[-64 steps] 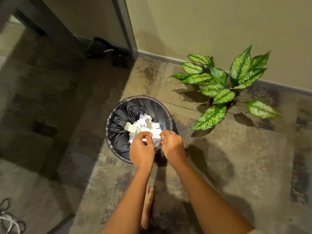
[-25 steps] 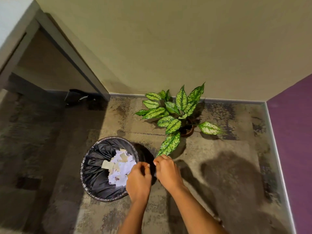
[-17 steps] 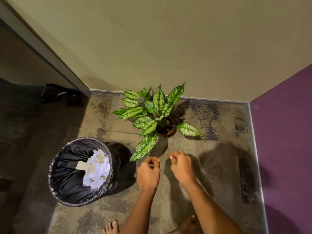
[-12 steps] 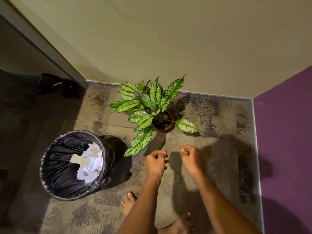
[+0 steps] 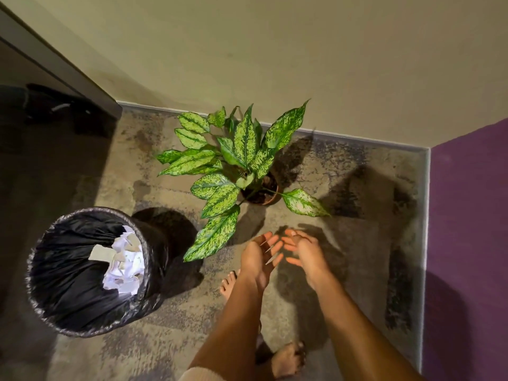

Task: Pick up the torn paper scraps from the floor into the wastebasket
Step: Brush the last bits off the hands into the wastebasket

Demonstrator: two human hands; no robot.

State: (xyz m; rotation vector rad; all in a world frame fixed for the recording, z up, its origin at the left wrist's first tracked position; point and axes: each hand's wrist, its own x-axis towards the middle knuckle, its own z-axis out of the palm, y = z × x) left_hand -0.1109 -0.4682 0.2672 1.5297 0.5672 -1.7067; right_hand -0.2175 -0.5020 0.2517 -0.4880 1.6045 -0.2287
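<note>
The wastebasket (image 5: 49, 306), lined with a black bag, stands at the lower left of the head view. A heap of torn white and tan paper scraps (image 5: 122, 261) lies inside it. My left hand (image 5: 259, 255) and my right hand (image 5: 303, 248) hover side by side over the floor, right of the basket and just below the plant's leaves. Both hands have their fingers spread apart and hold nothing. No scraps show on the floor around them.
A potted plant (image 5: 264, 193) with speckled green leaves stands near the beige wall, one leaf reaching toward the basket. A purple wall (image 5: 467, 243) closes the right side. My bare feet (image 5: 288, 358) stand on the mottled floor. Dark objects (image 5: 55, 108) lie under furniture at upper left.
Earlier both hands were closed over the basket with scraps. They have since moved right, away from it, and their fingers have spread open. The view has shifted toward the corner.
</note>
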